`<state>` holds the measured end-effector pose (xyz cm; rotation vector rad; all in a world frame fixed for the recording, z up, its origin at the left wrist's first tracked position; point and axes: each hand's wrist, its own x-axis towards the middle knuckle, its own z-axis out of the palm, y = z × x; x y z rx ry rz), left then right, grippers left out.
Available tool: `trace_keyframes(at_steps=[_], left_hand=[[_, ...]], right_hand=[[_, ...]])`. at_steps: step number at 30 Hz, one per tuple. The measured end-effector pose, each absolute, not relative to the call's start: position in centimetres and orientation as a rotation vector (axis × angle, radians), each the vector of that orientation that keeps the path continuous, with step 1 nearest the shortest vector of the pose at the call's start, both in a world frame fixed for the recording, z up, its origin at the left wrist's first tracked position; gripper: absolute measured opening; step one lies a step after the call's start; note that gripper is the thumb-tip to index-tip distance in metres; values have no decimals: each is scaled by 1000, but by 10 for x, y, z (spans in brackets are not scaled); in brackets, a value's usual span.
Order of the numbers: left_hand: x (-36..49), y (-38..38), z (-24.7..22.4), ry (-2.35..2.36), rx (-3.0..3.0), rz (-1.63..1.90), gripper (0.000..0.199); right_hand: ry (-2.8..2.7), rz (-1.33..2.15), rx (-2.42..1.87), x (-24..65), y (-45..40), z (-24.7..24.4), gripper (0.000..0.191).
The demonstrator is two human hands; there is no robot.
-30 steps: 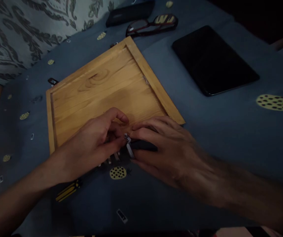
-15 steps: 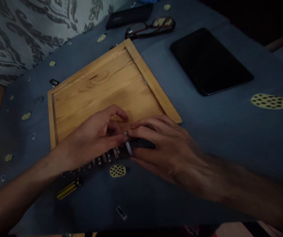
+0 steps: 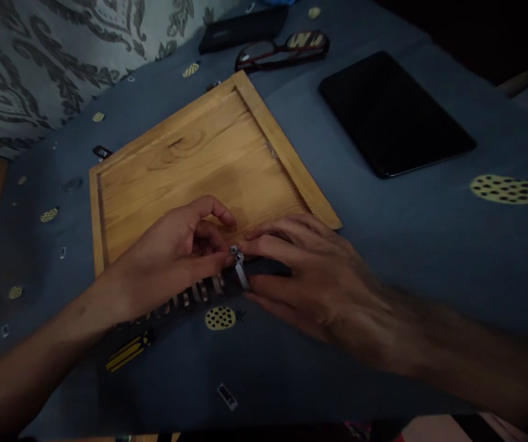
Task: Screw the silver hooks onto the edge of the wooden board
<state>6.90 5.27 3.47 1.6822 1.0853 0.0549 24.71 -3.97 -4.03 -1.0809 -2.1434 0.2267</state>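
Observation:
A small silver metal band (image 3: 242, 276) with a blocky, screw-like head stands upright at the tray's near edge. My right hand (image 3: 310, 276) grips it, index fingertip by the head and thumb against the lower right side. My left hand (image 3: 167, 258) is loosely curled, index finger arched away from the thumb. The left thumb tip lies just beside the band's head; whether it touches is hard to tell. Beneath that hand runs a row of several similar metal bands (image 3: 202, 290) on a dark strip, partly hidden.
A wooden tray (image 3: 287, 162) lies under and beyond my hands on a blue pineapple-print cloth (image 3: 384, 245). To its right is a black tablet (image 3: 395, 116). Eyeglasses (image 3: 282, 52) and a dark flat case (image 3: 243, 29) lie at the back, near a patterned curtain (image 3: 84, 49).
My left thumb has drawn back slightly to the left, uncovering the band's head. My right hand stays almost where it was.

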Motion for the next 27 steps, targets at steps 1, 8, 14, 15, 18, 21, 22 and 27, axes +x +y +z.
trace_keyframes(at_steps=[1, 8, 14, 15, 18, 21, 22, 27], left_hand=[[69, 53, 35, 1082, 1686, 57, 27], [72, 54, 35, 1080, 1695, 33, 28], [73, 55, 35, 1082, 1712, -10, 28], [74, 55, 35, 1076, 1712, -23, 29], [74, 54, 35, 1062, 1698, -25, 28], [74, 54, 34, 1048, 1682, 1, 28], [74, 55, 34, 1044, 1685, 6, 28], [67, 53, 37, 1028, 1702, 56, 24]], right_hand=[[-2139, 239, -1084, 247, -40, -40, 12], [-2135, 257, -1084, 247, -40, -42, 14], [-2145, 239, -1077, 248, -40, -42, 12], [-2144, 236, -1071, 248, -40, -42, 12], [-2141, 238, -1071, 248, -40, -40, 13], [-2147, 238, -1080, 248, -39, -38, 15], [-2147, 236, -1080, 248, -39, -38, 15], [-2135, 221, -1083, 247, -39, -34, 21]])
